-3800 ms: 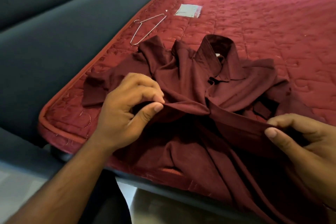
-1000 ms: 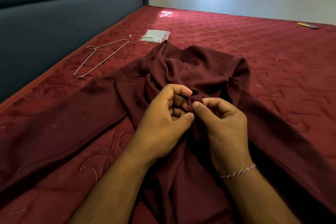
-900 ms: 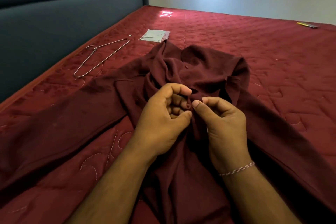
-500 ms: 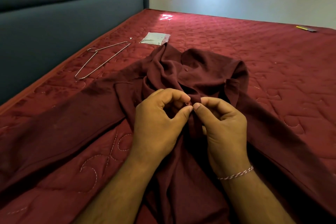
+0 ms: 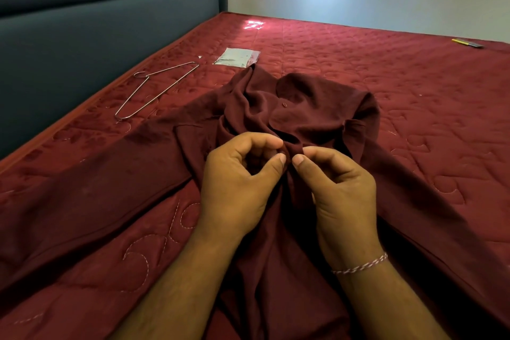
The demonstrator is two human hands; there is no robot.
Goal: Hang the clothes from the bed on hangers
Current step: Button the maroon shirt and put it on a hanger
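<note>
From the head camera, both hands meet in the middle of a dark red button-up cloth shirt (image 5: 317,119) that lies spread on the red quilted bed (image 5: 386,63). The left hand (image 5: 237,188) has its thumb and bent fingers pinching the front edge of the shirt. The right hand (image 5: 342,190) pinches the other front edge, right beside the left hand's fingertips. Both hands are closed tight on the cloth, and their thumbs almost touch. I think they are working a button here, but the button in the pinch is too hidden to see. One small round button (image 5: 284,104) shows on the shirt just past the pinch, near the collar.

The thin silver wire hanger (image 5: 157,88) lies flat on the bed, far off to the left of the hands and past them, and nothing touches it. A small clear plastic packet (image 5: 238,57) lies past the shirt collar.

What could go wrong? The cloth is soft and bunched up, so it could slip out of the fingertips. Pulling too hard could pop the button thread. The shirt is crumpled near the collar, so the hanger may snag there later. The long sleeves could drag when the shirt is lifted.
</note>
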